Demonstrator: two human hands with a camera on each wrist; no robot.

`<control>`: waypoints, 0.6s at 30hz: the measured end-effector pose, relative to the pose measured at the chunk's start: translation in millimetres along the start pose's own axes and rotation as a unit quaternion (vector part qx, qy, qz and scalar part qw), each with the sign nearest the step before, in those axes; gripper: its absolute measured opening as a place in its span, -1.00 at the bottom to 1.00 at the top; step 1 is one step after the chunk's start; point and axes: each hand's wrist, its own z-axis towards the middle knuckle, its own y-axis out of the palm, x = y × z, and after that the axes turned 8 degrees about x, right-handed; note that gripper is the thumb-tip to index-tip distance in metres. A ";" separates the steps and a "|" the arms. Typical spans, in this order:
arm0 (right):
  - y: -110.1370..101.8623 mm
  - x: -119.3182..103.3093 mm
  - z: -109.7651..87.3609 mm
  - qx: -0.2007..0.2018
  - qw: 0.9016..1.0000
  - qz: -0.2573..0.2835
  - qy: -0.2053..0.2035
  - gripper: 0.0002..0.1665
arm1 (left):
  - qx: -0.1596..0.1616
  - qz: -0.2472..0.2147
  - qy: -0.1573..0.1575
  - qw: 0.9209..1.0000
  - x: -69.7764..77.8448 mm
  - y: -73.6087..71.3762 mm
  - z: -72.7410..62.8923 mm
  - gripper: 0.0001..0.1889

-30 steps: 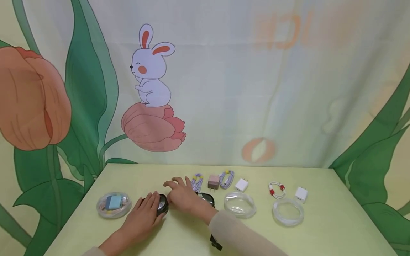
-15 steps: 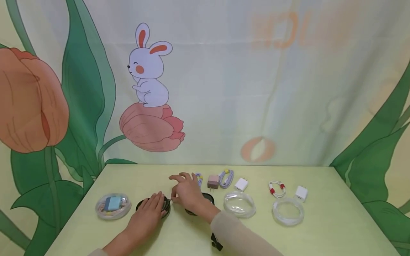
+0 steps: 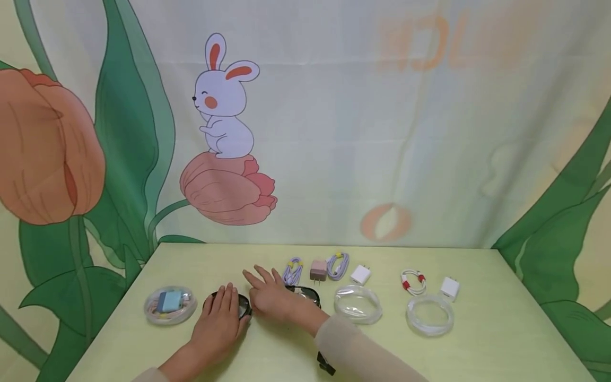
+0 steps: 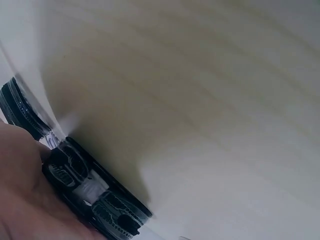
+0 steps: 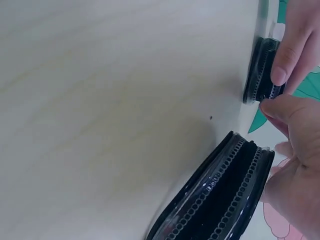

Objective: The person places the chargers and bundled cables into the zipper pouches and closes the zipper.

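Note:
My left hand (image 3: 218,318) lies with straight fingers across the top of a round black-rimmed clear zip pouch (image 3: 244,306), its thumb along the near side. In the left wrist view, the zippered side of that pouch (image 4: 95,192) shows beside the palm. At the pouch's right edge, my right hand (image 3: 273,302) pinches the zipper end between thumb and index finger; the tiny pull is hidden by the fingertips. The other fingers spread upward. Below my right wrist sits a second black-rimmed clear pouch (image 3: 307,293), whose zipper wall (image 5: 215,195) looms close in the right wrist view.
To the left stands a clear round pouch (image 3: 151,315) holding a blue charger (image 3: 169,301). Further right lie two clear pouches (image 3: 371,319) (image 3: 430,332), purple cables (image 3: 292,271) (image 3: 338,267), a pink charger (image 3: 318,270), white chargers (image 3: 360,275) (image 3: 450,289) and a white cable (image 3: 412,283).
Half a second ago my right hand was slightly further right, with the pouch nearer it; now hand and pouch are back to the left. The left hand stays on top throughout.

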 end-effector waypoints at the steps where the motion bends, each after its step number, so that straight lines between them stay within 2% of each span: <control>1: 0.1 -0.7 -0.1 -0.009 1.000 -0.007 0.004 -0.81 | -0.004 0.001 -0.003 1.000 1.0 -0.4 0.4 -0.31; 3: 0.9 -2.9 -0.3 -0.018 1.000 -0.012 0.016 -0.72 | -0.007 0.008 -0.004 1.000 2.3 -0.6 -0.5 -0.33; 6: 2.4 -2.8 0.4 -0.013 0.999 -0.030 0.029 -0.66 | -0.004 0.013 0.011 1.000 4.3 -1.7 -1.9 -0.38; 9: 4.4 -2.0 2.0 0.002 0.998 -0.034 0.044 -0.72 | -0.015 0.005 0.036 0.999 3.7 -3.6 -4.5 -0.42; 13: 4.5 -1.9 3.6 0.019 0.998 -0.010 0.054 -0.90 | -0.050 -0.002 0.057 0.997 -2.0 -5.7 -6.4 -0.41; 15: 3.1 -2.1 3.7 0.025 0.999 0.001 0.047 -0.95 | -0.057 -0.006 0.051 0.997 -5.5 -6.4 -7.4 -0.40; 18: -1.0 -2.1 4.3 0.028 0.999 0.017 0.034 -0.89 | -0.047 -0.024 0.023 0.998 -9.6 -5.6 -6.9 -0.34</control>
